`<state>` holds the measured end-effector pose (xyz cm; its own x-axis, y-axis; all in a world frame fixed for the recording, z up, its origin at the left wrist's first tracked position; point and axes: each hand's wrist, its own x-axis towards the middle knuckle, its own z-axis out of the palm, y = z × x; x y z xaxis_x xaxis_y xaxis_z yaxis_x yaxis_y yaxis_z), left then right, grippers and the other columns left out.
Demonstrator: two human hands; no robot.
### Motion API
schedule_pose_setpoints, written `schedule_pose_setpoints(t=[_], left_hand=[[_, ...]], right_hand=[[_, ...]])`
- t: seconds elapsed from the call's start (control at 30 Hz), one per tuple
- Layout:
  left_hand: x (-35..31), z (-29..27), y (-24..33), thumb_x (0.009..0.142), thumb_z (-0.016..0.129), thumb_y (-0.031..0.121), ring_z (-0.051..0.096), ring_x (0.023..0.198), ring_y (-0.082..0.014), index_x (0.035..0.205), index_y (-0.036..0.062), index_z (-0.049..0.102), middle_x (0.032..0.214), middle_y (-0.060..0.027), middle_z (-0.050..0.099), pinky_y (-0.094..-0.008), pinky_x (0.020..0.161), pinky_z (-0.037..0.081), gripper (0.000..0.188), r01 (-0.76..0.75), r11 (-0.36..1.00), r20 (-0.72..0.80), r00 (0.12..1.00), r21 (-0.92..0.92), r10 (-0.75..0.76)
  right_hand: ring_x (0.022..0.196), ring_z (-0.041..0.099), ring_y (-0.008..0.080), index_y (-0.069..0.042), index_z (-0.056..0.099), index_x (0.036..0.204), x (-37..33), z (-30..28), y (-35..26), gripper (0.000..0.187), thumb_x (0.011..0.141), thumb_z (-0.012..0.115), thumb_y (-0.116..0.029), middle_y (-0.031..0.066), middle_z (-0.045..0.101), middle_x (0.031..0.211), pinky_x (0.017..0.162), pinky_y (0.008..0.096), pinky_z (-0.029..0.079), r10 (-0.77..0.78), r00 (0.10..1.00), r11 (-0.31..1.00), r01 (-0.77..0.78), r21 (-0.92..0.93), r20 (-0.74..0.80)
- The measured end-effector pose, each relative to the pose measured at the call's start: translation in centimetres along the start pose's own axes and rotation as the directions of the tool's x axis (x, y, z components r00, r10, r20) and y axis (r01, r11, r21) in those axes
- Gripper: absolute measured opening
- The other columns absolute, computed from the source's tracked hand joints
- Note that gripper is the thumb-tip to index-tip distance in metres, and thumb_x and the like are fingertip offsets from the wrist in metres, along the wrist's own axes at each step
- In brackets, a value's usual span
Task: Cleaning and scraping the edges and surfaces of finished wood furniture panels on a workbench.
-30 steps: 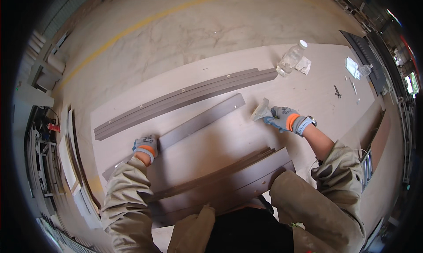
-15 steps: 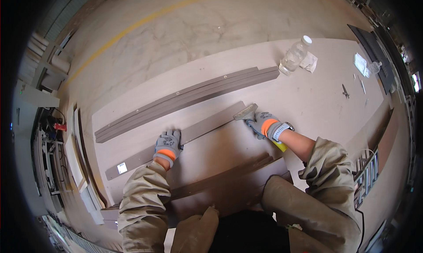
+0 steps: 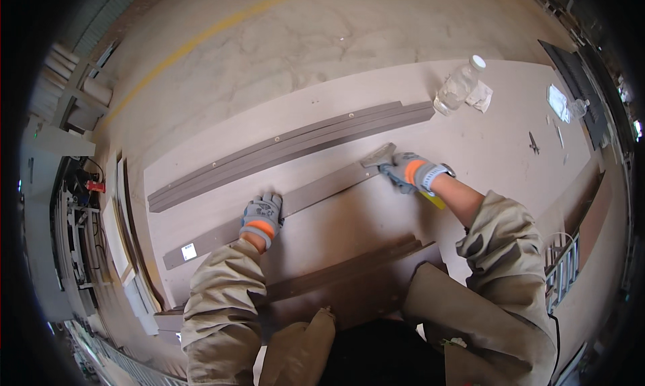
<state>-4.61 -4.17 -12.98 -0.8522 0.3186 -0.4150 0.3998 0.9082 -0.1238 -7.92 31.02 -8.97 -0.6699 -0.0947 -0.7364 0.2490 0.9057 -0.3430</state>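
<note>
Down on strip [image 3: 322,189], left hand [image 3: 263,212]

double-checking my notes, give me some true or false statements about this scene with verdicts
1. A clear, white-capped bottle is beside a crumpled white sheet. True.
2. The left grip, a grey-and-orange gloved hand, holds the bottle. False: it rests on a long, flat, grey-brown board with a square white label.
3. The right grip, a matching gloved hand, holds a wide, flat-bladed hand tool. True.
4. The label is near the board's right end. False: it is near the left end.
</note>
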Motion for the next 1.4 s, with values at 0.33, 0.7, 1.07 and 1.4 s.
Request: schedule_pose_setpoints(t=[0.33, 0.7, 1.07, 1.4], left_hand=[[0.2, -0.1, -0.5, 0.073, 0.064, 0.024, 0.052, 0.104, -0.0298, 0.116, 0.0102, 0.049, 0.114, -0.0128, 0.049, -0.0395, 0.088, 0.044, 0.048, -0.011, 0.998, 0.084, 0.996, 0.065, 0.006], [0.4, 0.0, -0.4, 0.078, 0.060, 0.022, 0.054, 0.101, -0.0290, 0.115, 0.0090, 0.047, 0.112, -0.0123, 0.052, -0.0381, 0.086, 0.045, 0.041, -0.034, 0.993, 0.055, 0.998, 0.110, 0.029], [0.3, 0.8, -0.4, 0.077, 0.063, 0.026, 0.053, 0.103, -0.0288, 0.112, 0.0093, 0.050, 0.113, -0.0122, 0.050, -0.0388, 0.087, 0.044, 0.041, -0.040, 0.995, 0.070, 0.997, 0.092, 0.034], [0.1, 0.9, -0.4, 0.077, 0.061, 0.022, 0.054, 0.101, -0.0264, 0.113, 0.0102, 0.050, 0.111, -0.0104, 0.052, -0.0363, 0.084, 0.045, 0.040, -0.035, 0.990, -0.003, 0.999, 0.133, 0.036]], right_hand=[[0.095, 0.060, 0.0321, -0.013, 0.064, 0.104, -2.0, -2.4, 3.6, 0.061, 0.083, 0.038, -0.064, 0.0138, 0.064, 0.101, 0.082, 0.0399, 0.046, -0.190, 0.981, 0.814, 0.143, -0.563, -0.027], [0.098, 0.061, 0.0288, -0.018, 0.064, 0.107, 1.0, -3.9, 1.2, 0.058, 0.083, 0.039, -0.064, 0.0070, 0.063, 0.108, 0.082, 0.0428, 0.049, -0.206, 0.976, 0.666, 0.189, -0.722, 0.066], [0.094, 0.062, 0.0295, -0.012, 0.066, 0.101, 0.8, -4.0, -0.2, 0.059, 0.084, 0.039, -0.062, 0.0097, 0.065, 0.101, 0.077, 0.0433, 0.050, -0.210, 0.962, 0.559, 0.264, -0.786, 0.174], [0.095, 0.061, 0.0291, -0.014, 0.064, 0.105, 0.7, -3.2, -3.4, 0.055, 0.086, 0.038, -0.058, 0.0091, 0.065, 0.100, 0.079, 0.0427, 0.048, -0.217, 0.953, 0.577, 0.301, -0.759, 0.212]])
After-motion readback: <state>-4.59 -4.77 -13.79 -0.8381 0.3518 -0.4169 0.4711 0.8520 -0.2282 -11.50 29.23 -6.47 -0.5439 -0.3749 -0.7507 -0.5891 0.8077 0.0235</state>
